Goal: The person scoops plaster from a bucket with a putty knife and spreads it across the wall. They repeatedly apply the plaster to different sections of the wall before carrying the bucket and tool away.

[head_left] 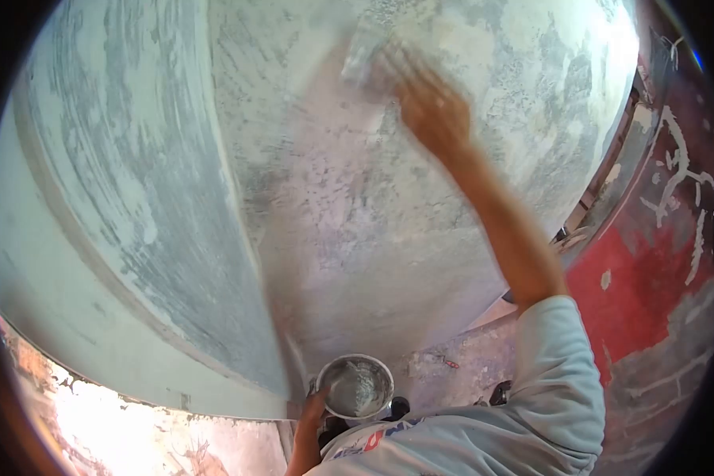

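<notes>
Head view: the left hand point(312, 406) closes on the near-left rim of a round, silver-coloured metal bowl point(339, 391) holding whitish paste; the bowl sits close to the torso, apparently to keep the paste upright and within reach; the right hand point(436, 107) is raised at a flat, pale, blurred tool point(362, 67), fingers extended close together, probably for even pressure; blur hides the exact grip; the broad, curved, grey-white surface point(333, 206) is mottled and streaked; a red-and-grey patched wall point(631, 293) stands at right.

Fisheye-bent, black-cornered view, white glare point(620, 38) upper right and lower left, right hand point(436, 107) motion-blurred.
</notes>
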